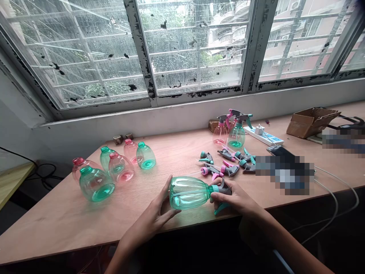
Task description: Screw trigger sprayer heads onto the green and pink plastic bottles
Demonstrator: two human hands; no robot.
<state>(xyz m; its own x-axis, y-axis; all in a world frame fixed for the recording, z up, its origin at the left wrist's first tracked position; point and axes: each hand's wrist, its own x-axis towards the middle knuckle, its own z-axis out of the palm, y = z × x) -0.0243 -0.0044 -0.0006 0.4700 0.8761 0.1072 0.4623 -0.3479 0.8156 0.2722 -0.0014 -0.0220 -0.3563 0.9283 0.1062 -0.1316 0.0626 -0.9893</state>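
Green bottle (185,193), clear and empty, lies on its side just above the worktop (57,224), held between both hands; left hand (151,215) cups its body with fingers spread around it; right hand (235,198) closes narrow on the grey sprayer (224,187) at its neck, teal trigger pointing down. Left of the green bottle, six capless bottles (95,183), green and pink, sit in a loose cluster, bases toward the person, nothing visible inside; beyond it, loose sprayers (228,163) lie heaped, pink and teal among grey; farther back, two fitted bottles (236,134) stand upright, one pink, one green, beside a power strip (262,135); a blurred patch hides whatever lies right of the sprayers; a cardboard box (310,122) sits farther right.
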